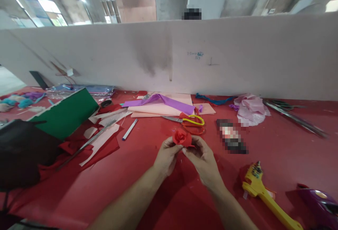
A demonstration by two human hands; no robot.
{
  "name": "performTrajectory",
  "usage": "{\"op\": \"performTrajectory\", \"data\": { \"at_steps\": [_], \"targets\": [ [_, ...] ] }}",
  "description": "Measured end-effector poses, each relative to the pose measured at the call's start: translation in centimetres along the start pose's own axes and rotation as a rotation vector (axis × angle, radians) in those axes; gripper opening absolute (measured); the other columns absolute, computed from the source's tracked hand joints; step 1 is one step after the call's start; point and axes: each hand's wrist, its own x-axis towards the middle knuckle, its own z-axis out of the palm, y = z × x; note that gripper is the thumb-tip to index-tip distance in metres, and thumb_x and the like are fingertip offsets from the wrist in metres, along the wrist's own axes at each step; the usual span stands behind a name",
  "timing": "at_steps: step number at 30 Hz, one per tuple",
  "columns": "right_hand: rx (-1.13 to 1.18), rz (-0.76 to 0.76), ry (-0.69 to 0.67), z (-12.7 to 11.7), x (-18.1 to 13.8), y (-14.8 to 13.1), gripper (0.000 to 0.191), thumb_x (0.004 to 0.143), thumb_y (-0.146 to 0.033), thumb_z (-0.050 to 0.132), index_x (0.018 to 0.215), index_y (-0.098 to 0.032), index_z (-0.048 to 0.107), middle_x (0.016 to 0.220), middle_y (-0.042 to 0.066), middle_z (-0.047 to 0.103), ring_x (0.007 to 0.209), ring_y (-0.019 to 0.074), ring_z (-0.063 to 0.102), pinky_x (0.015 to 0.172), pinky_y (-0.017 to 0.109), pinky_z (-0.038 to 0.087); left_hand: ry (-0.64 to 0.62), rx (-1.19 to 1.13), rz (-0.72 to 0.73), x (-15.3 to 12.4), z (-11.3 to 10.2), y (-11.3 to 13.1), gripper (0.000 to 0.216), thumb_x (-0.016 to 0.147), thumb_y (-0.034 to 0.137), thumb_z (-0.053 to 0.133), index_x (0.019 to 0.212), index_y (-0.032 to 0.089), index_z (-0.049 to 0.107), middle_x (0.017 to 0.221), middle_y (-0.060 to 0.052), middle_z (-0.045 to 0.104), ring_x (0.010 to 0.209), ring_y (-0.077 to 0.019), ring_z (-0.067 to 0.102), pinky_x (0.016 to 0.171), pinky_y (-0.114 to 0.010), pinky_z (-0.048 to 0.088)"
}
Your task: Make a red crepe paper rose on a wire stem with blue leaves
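A red paper flower (182,137) with layered, curled petals is held up in the middle of the view. My left hand (167,155) grips it from the left, thumb and fingers closed at its base. From the right, my right hand (202,157) pinches the lower edge of the same flower. The flower's underside is hidden by my fingers. Just beyond my hands lie scissors (194,120) with yellow and orange handles, on the red tabletop (137,177).
Peach paper sheets (150,112) and a purple paper strip (174,104) lie behind the scissors. A marker (130,130) is left of my hands. To the right are a yellow glue gun (266,196) and crumpled pink paper (250,108). A white partition (105,54) stands behind.
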Motion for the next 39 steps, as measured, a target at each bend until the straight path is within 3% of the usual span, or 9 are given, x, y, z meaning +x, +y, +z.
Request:
{"op": "performTrajectory", "data": {
  "at_steps": [7,12,15,17,21,24,28,33,39],
  "targets": [
    [-0.090,0.077,0.125,-0.3,-0.2,0.0,0.019,0.076,-0.038,0.067,0.080,-0.020,0.065,0.076,0.001,0.064,0.070,0.0151,0.055,0.068,0.026,0.043,0.048,0.024,0.065,0.4,-0.3,0.1,0.022,0.053,0.014,0.080,0.073,0.019,0.073,0.078,-0.001,0.072,0.072,-0.0119,0.062,0.076,-0.025,0.047],
    [-0.124,0.101,0.189,-0.2,-0.2,0.2,0.041,0.085,-0.051,0.051,0.058,-0.019,0.053,0.056,-0.003,0.050,0.057,0.0129,0.045,0.057,0.025,0.036,0.113,0.086,0.192,2.0,-1.7,0.9,0.020,0.055,0.016,0.079,0.072,0.019,0.071,0.080,0.000,0.071,0.076,-0.0134,0.063,0.079,-0.027,0.047],
    [-0.186,0.107,0.145,-0.2,-0.1,0.6,0.036,0.083,-0.050,0.056,0.064,-0.019,0.058,0.063,-0.001,0.056,0.062,0.0148,0.050,0.062,0.026,0.040,0.099,0.079,0.184,2.3,-2.1,1.0,0.021,0.055,0.015,0.079,0.075,0.019,0.071,0.079,0.000,0.071,0.080,-0.0136,0.063,0.082,-0.027,0.045],
    [-0.208,0.084,0.103,-0.1,-0.1,0.9,0.026,0.081,-0.046,0.060,0.082,-0.020,0.064,0.081,0.002,0.065,0.075,0.0176,0.056,0.072,0.029,0.043,0.056,0.058,0.140,1.8,-1.7,0.8,0.021,0.056,0.014,0.079,0.075,0.018,0.072,0.081,-0.001,0.071,0.081,-0.0132,0.063,0.083,-0.026,0.045],
    [-0.136,0.057,0.032,0.1,0.0,1.1,0.029,0.082,-0.044,0.060,0.102,-0.023,0.064,0.104,0.006,0.067,0.089,0.0201,0.059,0.085,0.034,0.044,0.023,-0.074,-0.081,-0.1,-0.1,0.2,0.024,0.052,0.016,0.082,0.075,0.016,0.073,0.077,-0.003,0.072,0.073,-0.0127,0.063,0.078,-0.026,0.046],
    [-0.070,0.089,0.032,0.1,0.2,1.1,0.026,0.079,-0.043,0.064,0.094,-0.022,0.066,0.095,0.005,0.069,0.083,0.0196,0.060,0.080,0.033,0.046,0.055,-0.144,-0.171,-0.9,0.7,0.1,0.023,0.049,0.017,0.085,0.067,0.016,0.070,0.070,-0.002,0.071,0.067,-0.0118,0.062,0.072,-0.025,0.047],
    [-0.003,0.145,0.072,0.1,0.2,1.2,0.022,0.076,-0.042,0.067,0.083,-0.021,0.067,0.084,0.003,0.068,0.080,0.0192,0.059,0.077,0.032,0.046,0.137,-0.145,-0.178,-0.7,0.7,0.1,0.024,0.047,0.015,0.085,0.065,0.017,0.069,0.065,0.001,0.068,0.062,-0.0104,0.060,0.068,-0.024,0.046],
    [0.068,0.154,0.096,0.1,0.0,1.4,0.020,0.076,-0.040,0.067,0.083,-0.022,0.067,0.081,0.002,0.067,0.080,0.0189,0.058,0.078,0.032,0.045,0.046,-0.068,-0.095,-0.4,0.3,0.0,0.017,0.056,0.018,0.082,0.068,0.015,0.070,0.069,-0.001,0.068,0.065,-0.0108,0.060,0.070,-0.024,0.046],
    [0.035,0.121,0.058,0.2,0.0,1.3,0.017,0.079,-0.038,0.064,0.079,-0.021,0.065,0.078,0.000,0.064,0.078,0.0175,0.055,0.076,0.029,0.043,0.033,-0.002,-0.041,-0.5,0.3,0.1,0.013,0.059,0.017,0.080,0.068,0.015,0.072,0.072,-0.001,0.068,0.068,-0.0109,0.060,0.074,-0.025,0.046]
  ]
}}
